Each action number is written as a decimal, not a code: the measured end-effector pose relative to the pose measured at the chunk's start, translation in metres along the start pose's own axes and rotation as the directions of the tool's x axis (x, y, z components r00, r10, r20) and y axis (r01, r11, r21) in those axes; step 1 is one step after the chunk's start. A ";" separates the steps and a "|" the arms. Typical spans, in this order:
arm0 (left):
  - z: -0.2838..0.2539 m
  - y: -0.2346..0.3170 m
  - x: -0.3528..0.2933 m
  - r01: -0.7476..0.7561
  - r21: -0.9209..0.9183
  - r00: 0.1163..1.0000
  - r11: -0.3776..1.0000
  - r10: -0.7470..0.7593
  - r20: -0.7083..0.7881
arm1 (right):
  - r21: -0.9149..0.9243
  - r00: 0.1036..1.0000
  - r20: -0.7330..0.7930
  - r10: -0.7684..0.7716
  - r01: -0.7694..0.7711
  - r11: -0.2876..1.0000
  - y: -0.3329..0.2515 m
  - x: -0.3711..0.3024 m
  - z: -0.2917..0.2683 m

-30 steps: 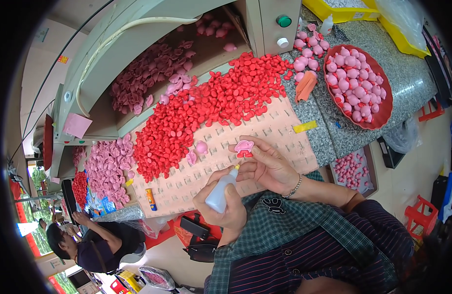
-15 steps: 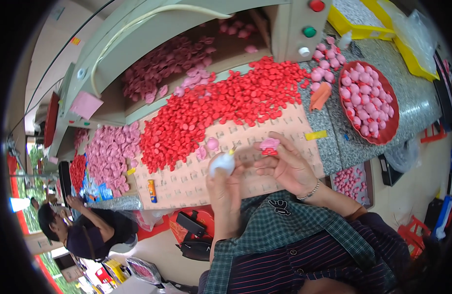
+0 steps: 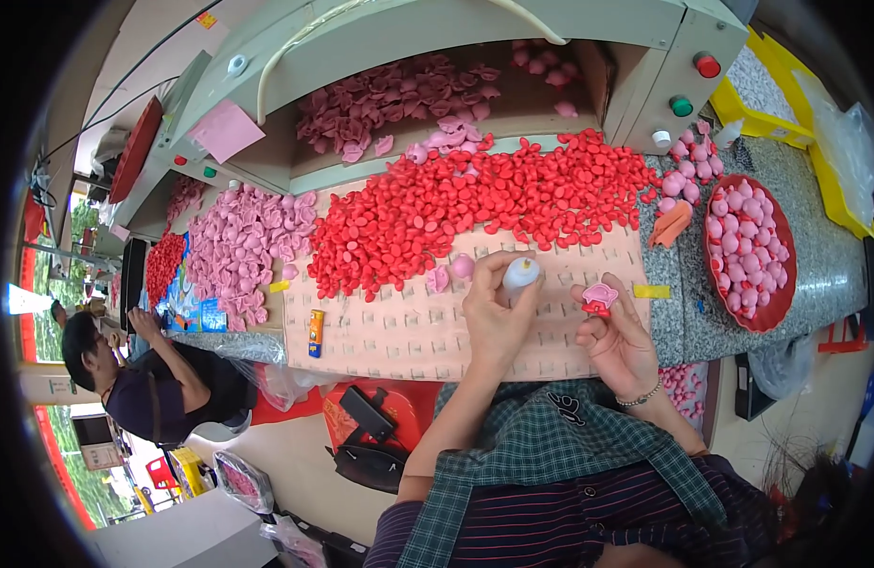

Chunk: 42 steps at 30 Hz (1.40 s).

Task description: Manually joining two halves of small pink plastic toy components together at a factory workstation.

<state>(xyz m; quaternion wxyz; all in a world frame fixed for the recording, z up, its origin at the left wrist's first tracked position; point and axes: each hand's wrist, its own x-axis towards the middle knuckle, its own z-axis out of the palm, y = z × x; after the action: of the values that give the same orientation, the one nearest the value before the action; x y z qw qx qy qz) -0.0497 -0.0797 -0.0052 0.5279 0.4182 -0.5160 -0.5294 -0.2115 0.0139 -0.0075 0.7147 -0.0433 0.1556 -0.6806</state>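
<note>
- Fingers (image 3: 487, 284) of left hand (image 3: 494, 322) wrapped closed around small white bottle (image 3: 520, 275), rounded cap end up, held just above gridded card sheet (image 3: 409, 331) on worktop (image 3: 712, 312).
- Fingers (image 3: 615, 308) of right hand (image 3: 619, 341) pinched shut on small pink and red piece (image 3: 598, 298), lifted off the sheet, just right of the bottle.
- Bottle and piece near each other but apart, both at the sheet's near right part.
- Behind the sheet: wide heap of red pieces (image 3: 475, 199); left of the sheet, heap of pink pieces (image 3: 238, 246).
- Right of the sheet: red bowl of pink pieces (image 3: 749, 251) on grey stone worktop; orange scoop (image 3: 671, 222) between sheet and bowl.
- Two loose pink pieces (image 3: 451, 273) on the sheet, just left of the bottle.
- Far left of the sheet, another person (image 3: 143, 379) seated below worktop level.
- Compared with half a second ago: bottle no longer left of the sheet's middle, now close beside the pinched piece; right hand's grip on the piece unchanged.
</note>
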 end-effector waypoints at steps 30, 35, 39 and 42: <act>-0.080 0.023 -0.030 0.122 0.609 0.930 0.784 0.124 -0.346 | -0.166 0.982 0.041 0.183 -0.174 0.971 0.012 0.003 0.007; -0.092 0.051 -0.027 -0.040 0.887 0.979 0.461 0.195 -0.058 | -0.210 0.943 0.109 0.313 -0.286 0.935 0.013 0.003 0.006; -0.104 0.046 -0.020 -0.305 0.825 0.950 0.476 0.213 0.228 | -0.204 0.927 0.145 0.345 -0.313 0.928 0.022 0.002 0.006; -0.116 0.034 -0.017 -0.360 0.792 0.932 0.493 0.227 0.282 | -0.235 0.927 0.139 0.348 -0.310 0.921 0.027 0.005 0.009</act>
<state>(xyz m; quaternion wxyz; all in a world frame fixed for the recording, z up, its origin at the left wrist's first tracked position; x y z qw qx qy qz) 0.0707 -0.0717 0.0132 0.3103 0.4853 -0.8034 -0.1509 -0.1826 0.0097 -0.0069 0.8216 -0.1520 0.1666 -0.5236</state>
